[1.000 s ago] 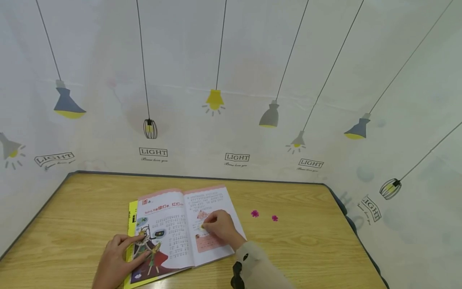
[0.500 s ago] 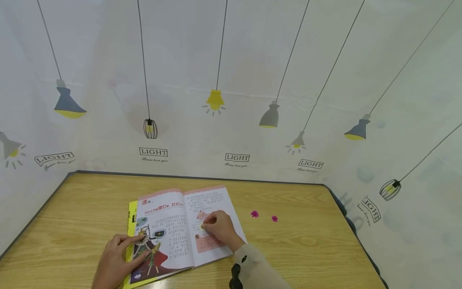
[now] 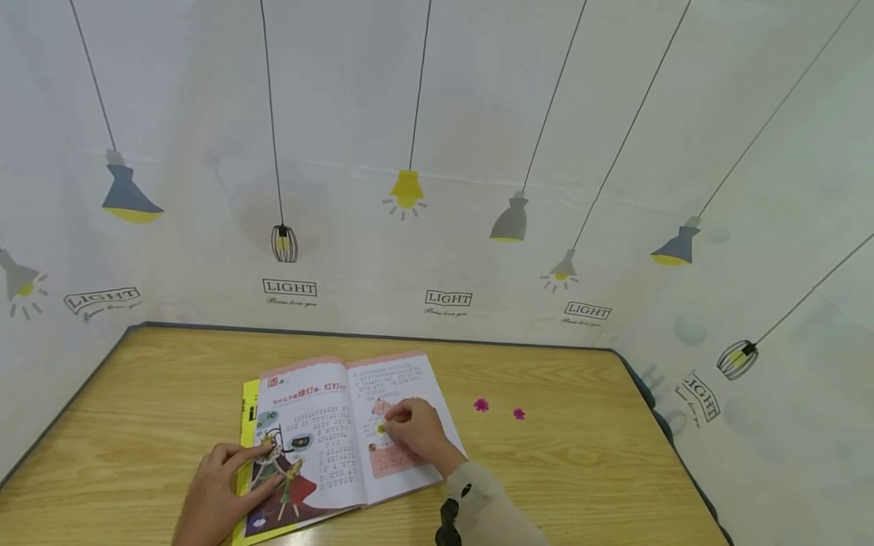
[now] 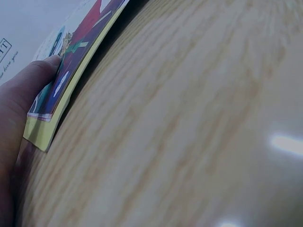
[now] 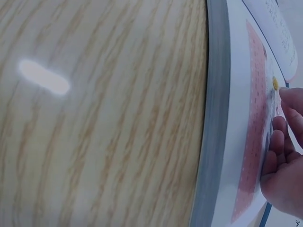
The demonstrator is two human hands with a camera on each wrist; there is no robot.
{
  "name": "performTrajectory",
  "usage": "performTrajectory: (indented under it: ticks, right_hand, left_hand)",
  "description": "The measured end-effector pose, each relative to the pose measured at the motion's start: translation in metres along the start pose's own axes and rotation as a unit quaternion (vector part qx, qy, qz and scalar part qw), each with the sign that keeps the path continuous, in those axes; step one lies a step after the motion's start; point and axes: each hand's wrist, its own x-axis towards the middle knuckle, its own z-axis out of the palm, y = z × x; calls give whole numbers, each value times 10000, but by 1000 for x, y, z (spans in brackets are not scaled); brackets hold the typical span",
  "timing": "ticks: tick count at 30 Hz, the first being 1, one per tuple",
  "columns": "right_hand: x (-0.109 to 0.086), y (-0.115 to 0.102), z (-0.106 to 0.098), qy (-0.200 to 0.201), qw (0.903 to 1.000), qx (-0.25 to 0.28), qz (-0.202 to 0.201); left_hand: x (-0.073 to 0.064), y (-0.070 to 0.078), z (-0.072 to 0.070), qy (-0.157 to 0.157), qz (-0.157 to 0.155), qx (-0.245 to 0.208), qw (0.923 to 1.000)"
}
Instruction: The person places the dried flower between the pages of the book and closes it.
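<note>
An open book [image 3: 328, 409] lies on the table with a cartoon on its left page and a pink text box at the lower right. My left hand [image 3: 221, 485] rests on that left page, thumb and forefinger spread over the picture; the left wrist view shows the thumb [image 4: 40, 71] pressing near the page edge. Over the right page is my right hand [image 3: 418, 428], fingers loosely bent. Just beside its thumb tip, a small round yellow piece [image 5: 275, 83] sits on the paper, too small to identify. No grip on it shows.
Two small magenta flowers [image 3: 481, 405] lie on the wooden table [image 3: 560, 470] right of the book. A pale wall covering [image 3: 355, 227] printed with lamps rises behind and on both sides. A yellow-edged cover [image 3: 249, 409] shows beneath the left pages.
My right hand's fingertips have shifted slightly right, uncovering more of the yellow piece on the page. The left hand and the book stay almost where they were.
</note>
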Motion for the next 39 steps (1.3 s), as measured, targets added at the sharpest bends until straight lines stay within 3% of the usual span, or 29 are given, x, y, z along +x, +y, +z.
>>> performTrajectory:
  ticks: [10,25,39]
  right_hand:
    - [-1,-2,-9,-140,9998,131,-65]
    - [-2,17,-33,-9,10000,-21,-58]
    - [-10,31,-57,212,9993,-159,279]
  left_hand:
    - [0,0,0,98,64,16,9999]
    - [0,3,-2,102,90,-14,9999]
    - [1,2,-2,175,151,-8,9997]
